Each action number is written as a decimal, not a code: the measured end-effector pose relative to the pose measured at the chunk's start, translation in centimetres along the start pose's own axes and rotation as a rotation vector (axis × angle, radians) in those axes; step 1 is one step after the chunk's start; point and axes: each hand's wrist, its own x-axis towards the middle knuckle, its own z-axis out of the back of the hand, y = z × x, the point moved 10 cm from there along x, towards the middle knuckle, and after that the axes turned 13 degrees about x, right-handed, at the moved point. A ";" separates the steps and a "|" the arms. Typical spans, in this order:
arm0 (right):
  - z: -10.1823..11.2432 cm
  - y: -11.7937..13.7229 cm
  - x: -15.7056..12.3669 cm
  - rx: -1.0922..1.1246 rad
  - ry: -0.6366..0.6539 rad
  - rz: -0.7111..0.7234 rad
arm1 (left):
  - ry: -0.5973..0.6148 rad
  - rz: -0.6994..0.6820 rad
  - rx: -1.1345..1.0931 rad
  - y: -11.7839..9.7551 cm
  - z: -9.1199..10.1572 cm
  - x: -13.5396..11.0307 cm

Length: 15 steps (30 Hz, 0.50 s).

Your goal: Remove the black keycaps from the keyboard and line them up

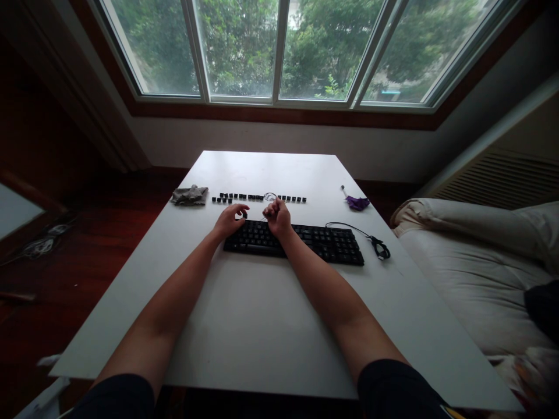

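A black keyboard (336, 243) lies across the white table, slightly tilted, its right end nearer to me. My left hand (228, 221) is at its far left corner, thumb and fingers closed on a small black keycap (244, 215). Over the left middle of the keys, my right hand (278, 217) is closed around a thin wire keycap puller (269, 196), whose loop sticks out beyond the fingers. Several loose black keycaps (242, 196) stand in rows behind the keyboard. My right hand and forearm hide part of the keys.
A crumpled grey cloth (190, 195) lies at the table's left edge. Toward the right edge are a purple cloth (357, 203) and a small brush-like item (343, 188). The keyboard's bundled cable (379, 248) rests to its right. A cushioned seat (463, 256) adjoins the right side.
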 end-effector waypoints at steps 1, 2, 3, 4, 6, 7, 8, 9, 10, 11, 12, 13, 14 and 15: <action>0.1 0.0 0.0 -0.005 -0.006 -0.001 | -0.023 0.026 0.011 0.4 0.2 0.0; 0.1 0.0 0.0 -0.010 -0.010 0.000 | -0.047 0.051 0.028 0.9 0.4 -0.1; 0.1 0.0 0.0 -0.013 -0.010 0.003 | -0.071 0.074 0.051 1.3 0.7 -0.1; 0.1 0.0 0.0 -0.014 -0.007 0.008 | -0.095 0.097 0.076 1.7 0.9 -0.1; 0.1 0.1 -0.1 -0.017 0.000 0.020 | -0.137 0.143 0.130 2.8 1.5 0.1; 0.1 0.1 -0.1 -0.021 0.002 0.027 | -0.156 0.166 0.154 3.3 1.8 0.3; 0.2 0.1 -0.1 -0.025 0.003 0.032 | -0.172 0.186 0.175 3.8 2.0 0.6; 0.2 0.1 -0.1 -0.028 0.003 0.038 | -0.179 0.204 0.198 4.4 2.2 1.1; 0.2 0.2 -0.1 -0.027 0.005 0.044 | -0.177 0.218 0.217 4.9 2.3 1.6; 0.2 0.2 -0.1 -0.024 0.010 0.047 | -0.177 0.229 0.233 5.3 2.3 2.1; 0.2 0.2 0.0 -0.019 0.015 0.050 | -0.179 0.239 0.246 5.8 2.4 2.7; 0.2 0.1 0.0 -0.015 0.019 0.050 | -0.178 0.241 0.259 6.1 2.5 3.2; 0.2 0.1 0.1 -0.013 0.021 0.050 | -0.174 0.238 0.273 6.3 2.4 3.8; 0.3 0.1 0.2 -0.014 0.021 0.048 | -0.166 0.230 0.284 6.5 2.3 4.4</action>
